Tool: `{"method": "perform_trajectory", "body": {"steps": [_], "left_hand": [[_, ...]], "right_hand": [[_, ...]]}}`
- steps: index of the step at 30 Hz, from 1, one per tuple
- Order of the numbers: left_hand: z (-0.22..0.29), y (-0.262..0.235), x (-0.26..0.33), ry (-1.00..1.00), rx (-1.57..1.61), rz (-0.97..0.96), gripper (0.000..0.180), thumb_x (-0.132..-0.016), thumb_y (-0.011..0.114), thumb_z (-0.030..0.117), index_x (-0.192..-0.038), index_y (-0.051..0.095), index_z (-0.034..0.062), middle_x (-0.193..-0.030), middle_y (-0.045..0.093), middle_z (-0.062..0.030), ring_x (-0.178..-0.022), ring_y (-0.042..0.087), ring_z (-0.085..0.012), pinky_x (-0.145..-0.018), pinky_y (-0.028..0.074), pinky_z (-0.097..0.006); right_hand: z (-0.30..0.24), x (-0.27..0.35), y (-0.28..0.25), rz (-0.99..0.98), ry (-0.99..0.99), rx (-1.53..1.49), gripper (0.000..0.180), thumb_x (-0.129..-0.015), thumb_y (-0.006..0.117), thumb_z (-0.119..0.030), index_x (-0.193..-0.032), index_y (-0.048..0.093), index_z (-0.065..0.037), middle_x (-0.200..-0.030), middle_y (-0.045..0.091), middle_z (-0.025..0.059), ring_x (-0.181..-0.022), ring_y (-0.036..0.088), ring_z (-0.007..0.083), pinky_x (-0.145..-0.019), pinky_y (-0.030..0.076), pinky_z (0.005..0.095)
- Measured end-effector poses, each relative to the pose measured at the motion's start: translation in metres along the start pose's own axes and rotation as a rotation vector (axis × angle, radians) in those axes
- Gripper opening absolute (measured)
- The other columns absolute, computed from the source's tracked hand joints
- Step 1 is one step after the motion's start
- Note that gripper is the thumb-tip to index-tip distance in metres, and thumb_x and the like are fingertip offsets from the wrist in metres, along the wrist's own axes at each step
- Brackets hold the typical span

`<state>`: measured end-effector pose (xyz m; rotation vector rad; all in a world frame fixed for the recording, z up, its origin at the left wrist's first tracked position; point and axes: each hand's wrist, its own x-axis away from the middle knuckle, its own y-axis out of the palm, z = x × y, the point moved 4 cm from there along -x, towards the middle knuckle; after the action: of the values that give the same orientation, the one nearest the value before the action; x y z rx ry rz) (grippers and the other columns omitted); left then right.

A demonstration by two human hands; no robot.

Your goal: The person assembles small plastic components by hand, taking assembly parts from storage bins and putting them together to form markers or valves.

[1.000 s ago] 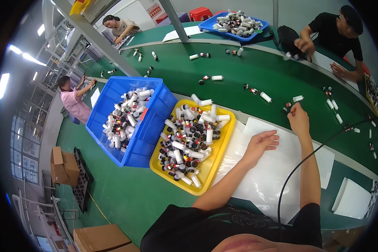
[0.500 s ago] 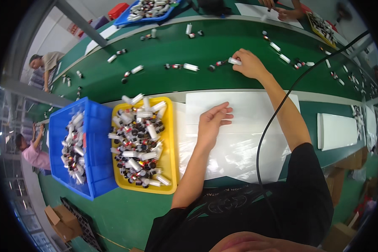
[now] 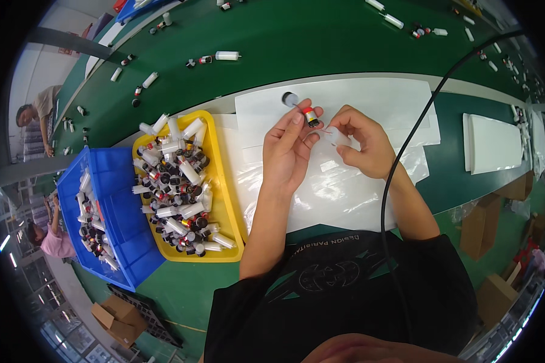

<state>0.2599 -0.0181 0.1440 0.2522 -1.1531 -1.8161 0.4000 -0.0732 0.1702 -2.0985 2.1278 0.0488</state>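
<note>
My left hand (image 3: 287, 151) is closed around a small cylinder with a red, yellow and black wrap (image 3: 309, 115), pinched between thumb and fingers. A grey and black round piece (image 3: 290, 98) sticks out beyond those fingertips, seemingly joined to the wrapped cylinder. In my right hand (image 3: 369, 148), thumb and fingers grip a translucent white tube (image 3: 338, 138). A thin reddish wire (image 3: 326, 130) runs from the tube toward the left hand. Both hands are over a white sheet (image 3: 266, 109) with glossy clear plastic (image 3: 321, 187) on it.
To the left, a yellow tray (image 3: 224, 199) heaped with similar parts stands beside a blue bin (image 3: 124, 212). More strings of parts lie along the green belt (image 3: 297, 45). A black cable (image 3: 399, 163) hangs in front of my right forearm. White sheets (image 3: 493, 144) lie at right.
My right hand has come back from the belt with the tube and its attached pieces. My left hand has moved up and closed on the wrapped cylinder. The head view has shifted.
</note>
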Motion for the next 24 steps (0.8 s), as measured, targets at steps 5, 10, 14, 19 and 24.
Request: {"method": "perform_trajectory", "body": {"steps": [5, 10, 14, 19, 24], "left_hand": [[0.002, -0.010, 0.001, 0.189, -0.118, 0.026, 0.032, -0.092, 0.057, 0.009, -0.121, 0.054, -0.0039, -0.111, 0.061, -0.0157, -0.089, 0.064, -0.0186, -0.072, 0.052, -0.025], [0.003, 0.005, 0.006, 0.218, -0.098, 0.023, 0.028, -0.088, 0.058, -0.003, -0.116, 0.057, -0.0071, -0.111, 0.061, -0.0185, -0.098, 0.064, -0.0283, -0.084, 0.057, -0.033], [-0.002, 0.006, 0.010, 0.255, -0.176, -0.003, 0.030, -0.087, 0.058, -0.005, -0.117, 0.056, -0.0074, -0.113, 0.060, -0.0195, -0.101, 0.063, -0.0311, -0.085, 0.056, -0.035], [-0.002, 0.004, 0.011, 0.299, -0.236, -0.003, 0.030, -0.084, 0.060, -0.009, -0.113, 0.059, -0.0082, -0.111, 0.062, -0.0208, -0.097, 0.064, -0.0324, -0.085, 0.056, -0.039], [0.001, 0.008, 0.013, 0.291, -0.242, 0.018, 0.025, -0.083, 0.061, -0.008, -0.108, 0.061, -0.0091, -0.104, 0.064, -0.0209, -0.092, 0.066, -0.0317, -0.082, 0.057, -0.038]], "right_hand": [[0.002, 0.007, 0.017, 0.137, 0.097, -0.315, 0.028, -0.073, 0.065, 0.000, -0.099, 0.056, -0.004, -0.090, 0.053, 0.0018, -0.073, 0.046, 0.0079, -0.067, 0.039, 0.0229], [0.000, 0.008, 0.017, 0.368, -0.017, -0.051, 0.021, -0.076, 0.071, -0.005, -0.093, 0.059, -0.005, -0.085, 0.055, 0.0002, -0.066, 0.045, 0.0064, -0.059, 0.037, 0.0220], [-0.007, 0.010, 0.015, 0.502, -0.172, 0.134, 0.016, -0.075, 0.072, -0.004, -0.088, 0.062, -0.005, -0.083, 0.055, 0.0021, -0.062, 0.046, 0.0085, -0.052, 0.036, 0.0226], [-0.013, 0.013, 0.012, 0.514, -0.169, 0.267, 0.014, -0.074, 0.073, -0.004, -0.085, 0.064, -0.005, -0.083, 0.055, 0.0032, -0.063, 0.050, 0.0096, -0.051, 0.038, 0.0240], [-0.023, 0.013, 0.013, 0.469, -0.225, 0.376, 0.015, -0.070, 0.074, -0.004, -0.083, 0.066, -0.005, -0.081, 0.053, 0.0050, -0.063, 0.055, 0.0142, -0.054, 0.043, 0.0258]]}}
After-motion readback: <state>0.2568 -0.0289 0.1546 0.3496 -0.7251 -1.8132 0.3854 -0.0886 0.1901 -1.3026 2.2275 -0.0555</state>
